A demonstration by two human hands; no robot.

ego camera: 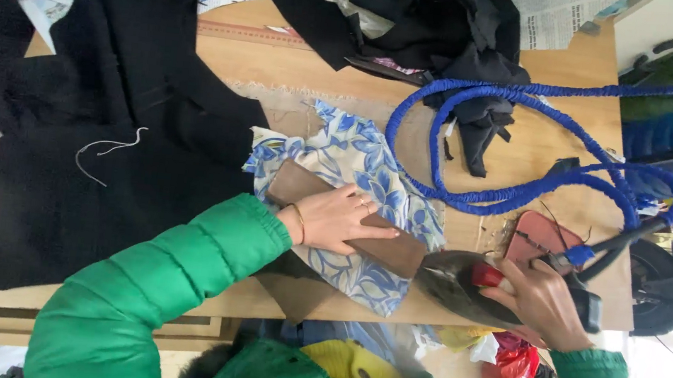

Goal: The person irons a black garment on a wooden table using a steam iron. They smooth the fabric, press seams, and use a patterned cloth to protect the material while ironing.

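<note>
The left hand (339,218) lies flat, fingers together and stretched out, on a brown strip of fabric (346,219) that rests on a blue-and-white floral cloth (356,162) near the front edge of the wooden table (299,64). The strip's long axis runs from the far left down to the near right, and the fingertips point along it toward its right end. That end sits just beside the dark soleplate tip of the iron (460,285), which the right hand (541,302) holds by the handle, fingers wrapped around it. So the iron lies to the right of the pressing hand, nose aimed left at the strip's nearest end, and the right hand is the nearer 1 to it. A blue braided cord (519,196) loops on the table beyond the iron, and black garments (108,140) cover the left side.
</note>
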